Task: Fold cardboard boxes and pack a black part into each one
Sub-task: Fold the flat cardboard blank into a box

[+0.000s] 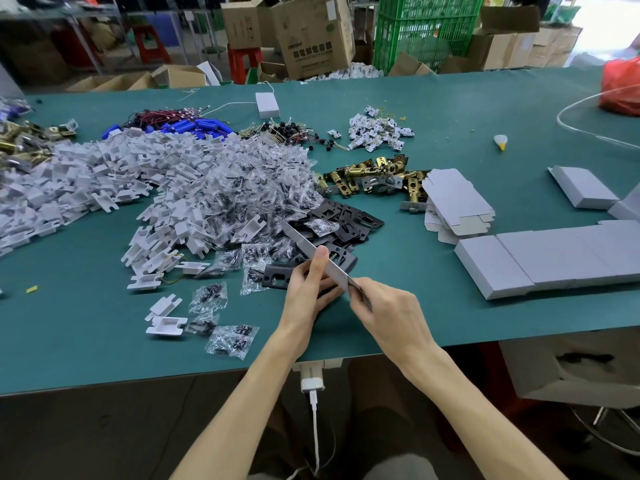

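Flat box blank [313, 249], edge-on above the black plate pile [346, 223]. The left hand [306, 285] and right hand [391, 313] each pinched it. Risk: an uneven squeeze could crease it off-score.

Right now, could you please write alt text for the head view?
The left hand and right hand hold a flat grey cardboard blank over black parts on a green table. Folded boxes lie to the right, white plastic pieces to the left.
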`<state>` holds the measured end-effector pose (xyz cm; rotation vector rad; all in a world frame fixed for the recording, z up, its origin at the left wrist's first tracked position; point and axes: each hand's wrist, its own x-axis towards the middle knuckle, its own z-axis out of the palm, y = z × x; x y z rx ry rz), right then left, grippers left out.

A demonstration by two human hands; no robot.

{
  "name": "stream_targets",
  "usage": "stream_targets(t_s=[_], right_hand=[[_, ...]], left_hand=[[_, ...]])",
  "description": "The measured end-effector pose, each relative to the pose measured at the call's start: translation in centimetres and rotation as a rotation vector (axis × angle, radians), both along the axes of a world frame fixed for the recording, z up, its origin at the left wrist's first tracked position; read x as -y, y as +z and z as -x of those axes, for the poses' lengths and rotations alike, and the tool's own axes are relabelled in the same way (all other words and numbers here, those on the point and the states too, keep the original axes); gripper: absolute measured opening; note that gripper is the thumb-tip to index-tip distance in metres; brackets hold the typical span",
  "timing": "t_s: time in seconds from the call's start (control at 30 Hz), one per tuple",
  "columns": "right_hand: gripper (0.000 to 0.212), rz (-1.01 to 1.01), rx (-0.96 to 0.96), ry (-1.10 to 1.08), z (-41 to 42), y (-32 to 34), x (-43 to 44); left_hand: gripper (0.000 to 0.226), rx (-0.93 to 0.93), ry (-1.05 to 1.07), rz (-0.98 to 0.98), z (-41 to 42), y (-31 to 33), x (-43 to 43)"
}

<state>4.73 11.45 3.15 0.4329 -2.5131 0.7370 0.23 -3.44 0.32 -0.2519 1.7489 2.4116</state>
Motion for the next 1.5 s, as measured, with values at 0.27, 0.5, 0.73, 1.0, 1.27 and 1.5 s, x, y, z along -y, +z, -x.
stream_targets(t_s=[0.27,0.5,0.73,1.0,1.27,1.5], right_hand=[[0.004,-0.009,-0.009,0.015,-0.1,0.3,0.3],[0.007,-0.016,-0.040,0.023,0.1,0.3,0.6],[0.006,-0.034,-0.062,0.022,0.1,0.0,0.8],[0.006,-0.037,-0.050,0.063,0.0,0.0,0.7],[0.003,-0.050,-0.044,0.052,0.0,-0.1,1.1],[0.006,-0.063,-0.061,0.059,0.2,-0.4,0.9]], left_hand=[[0.073,0.005,0.006,-0.006,-0.2,0.4,0.0],[0.062,0.023,0.026,-0.039,-0.4,0.6,0.0],[0.057,0.026,0.022,-0.124,-0.6,1.1,0.1],[0.068,0.029,0.045,-0.179,-0.5,0.9,0.2],[0.069,0.045,0.013,-0.211,-0.4,1.0,0.5],[0.072,0.046,0.037,-0.194,-0.4,0.9,0.5]])
